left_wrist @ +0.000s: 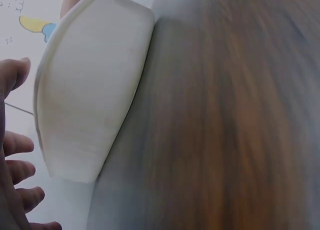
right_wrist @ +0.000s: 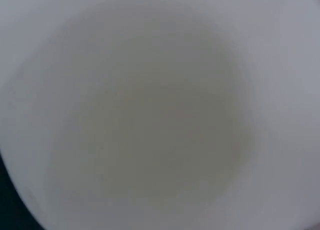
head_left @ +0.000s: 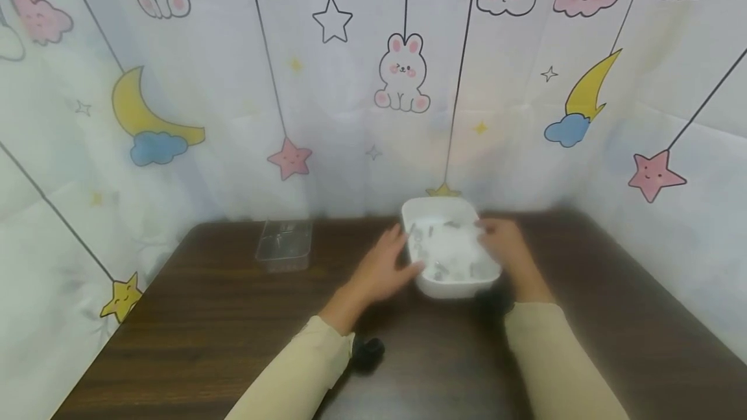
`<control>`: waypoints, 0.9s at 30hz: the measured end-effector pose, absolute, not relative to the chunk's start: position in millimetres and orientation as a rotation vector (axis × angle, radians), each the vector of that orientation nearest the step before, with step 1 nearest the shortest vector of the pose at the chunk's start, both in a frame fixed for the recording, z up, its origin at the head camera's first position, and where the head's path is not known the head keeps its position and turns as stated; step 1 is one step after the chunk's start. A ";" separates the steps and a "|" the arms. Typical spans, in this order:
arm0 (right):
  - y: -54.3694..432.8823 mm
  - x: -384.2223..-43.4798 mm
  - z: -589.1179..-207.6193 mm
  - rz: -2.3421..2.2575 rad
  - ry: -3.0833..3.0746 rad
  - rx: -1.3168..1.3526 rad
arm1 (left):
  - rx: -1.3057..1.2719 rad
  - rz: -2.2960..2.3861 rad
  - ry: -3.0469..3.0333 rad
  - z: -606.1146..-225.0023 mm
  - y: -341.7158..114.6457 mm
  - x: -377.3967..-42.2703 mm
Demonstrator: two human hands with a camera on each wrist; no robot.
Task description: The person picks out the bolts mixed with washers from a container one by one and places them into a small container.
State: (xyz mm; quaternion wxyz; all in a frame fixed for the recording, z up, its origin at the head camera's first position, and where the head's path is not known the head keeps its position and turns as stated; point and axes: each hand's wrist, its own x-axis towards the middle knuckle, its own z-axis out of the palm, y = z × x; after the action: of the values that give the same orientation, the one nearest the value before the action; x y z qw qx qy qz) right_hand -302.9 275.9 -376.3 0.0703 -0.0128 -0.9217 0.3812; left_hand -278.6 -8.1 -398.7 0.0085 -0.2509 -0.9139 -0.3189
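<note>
A white rectangular tub (head_left: 455,288) with rounded corners stands toward the back of the table, small blurred greyish pieces (head_left: 440,271) inside it. At its right rim, my right hand (head_left: 504,245) grips the edge with bent fingers. My left hand (head_left: 382,268) is beside the left wall, its fingers spread and the thumb toward the near left corner. In the left wrist view, the left fingers (left_wrist: 19,171) stand apart from the tub's smooth outer wall (left_wrist: 95,85). A blurred pale surface (right_wrist: 160,120) fills nearly all of the right wrist view.
Left of the tub, a clear plastic box (head_left: 284,255) sits near the back edge of the dark wooden table (head_left: 192,336). A white curtain (head_left: 344,102) printed with rabbits, stars and moons hangs close behind and along both sides.
</note>
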 end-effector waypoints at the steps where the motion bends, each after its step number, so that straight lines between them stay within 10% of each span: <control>1: 272.4 -303.8 -376.6 1.148 -2.775 -0.022 | -0.793 -0.989 -2.858 -399.4 -11.2 -278.7; 27: 202.7 -305.9 -383.6 1.165 -2.865 0.169 | -0.832 -1.009 -2.858 -397.5 -98.9 -274.6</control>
State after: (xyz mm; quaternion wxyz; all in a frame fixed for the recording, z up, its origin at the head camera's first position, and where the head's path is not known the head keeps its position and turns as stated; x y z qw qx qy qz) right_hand -305.9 202.7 -383.6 0.0220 0.0545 -0.9247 0.3760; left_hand -274.6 -98.9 -397.5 -0.0006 -0.2647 -0.9094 -0.3209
